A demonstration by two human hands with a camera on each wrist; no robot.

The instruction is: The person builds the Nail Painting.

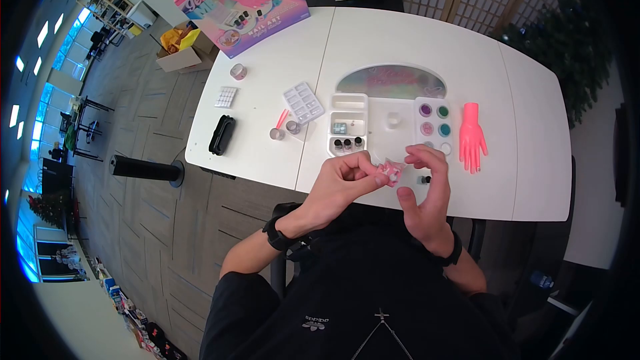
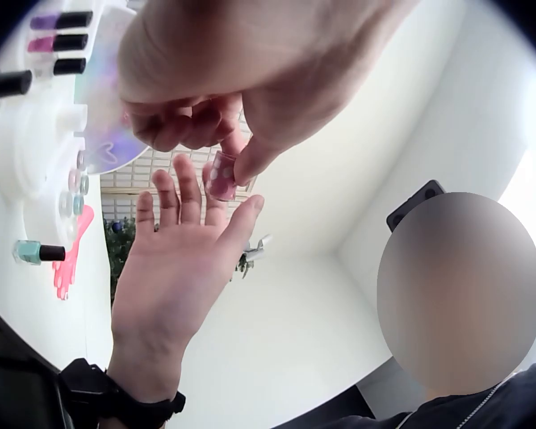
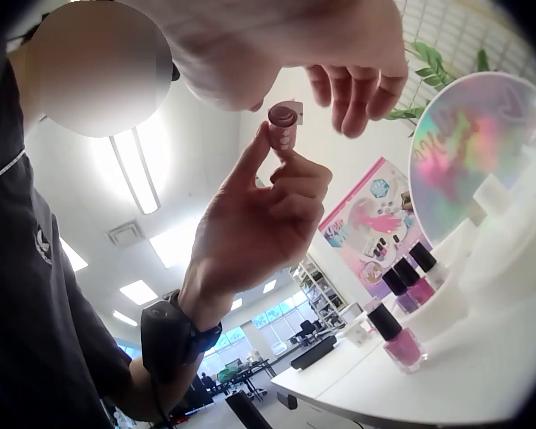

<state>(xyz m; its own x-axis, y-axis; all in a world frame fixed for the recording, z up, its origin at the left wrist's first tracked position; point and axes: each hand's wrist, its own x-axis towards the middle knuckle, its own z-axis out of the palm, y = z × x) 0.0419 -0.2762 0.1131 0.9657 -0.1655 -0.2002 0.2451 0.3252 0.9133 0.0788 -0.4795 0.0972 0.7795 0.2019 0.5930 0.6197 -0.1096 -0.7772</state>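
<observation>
The left hand point(image 1: 339, 183) pinches a small pink container point(image 1: 389, 174) between thumb and fingers; the right hand point(image 1: 427, 213) faces it, fingers parted and gripping nothing. From the head view, I see both hands up at the near edge of the desk point(image 1: 527, 93), close to the person's chest, probably because small work is easier to see there. The white tray point(image 1: 380, 135) sits just ahead of them, its parts within short reach, I'd judge, and the pink model hand point(image 1: 471, 137) lies off to the right.

Looking from the left wrist, the container hangs at the tips of the left thumb and fingers, pale dots on its side. A hold that far out seems meant to leave most of it uncovered. The right palm is turned toward me behind it. A teal bottle point(image 2: 27, 253) stands outside the tray toward the near edge, where a dropping forearm could knock it.

From the right wrist, the container's round rim shows; what is inside I can't tell. The right fingers look apart from it, leaving some air between to move in. Below, a pink bottle point(image 3: 405, 350) stands in front of the tray, near the desk's edge, so a low sweep looks riskier than staying high.
</observation>
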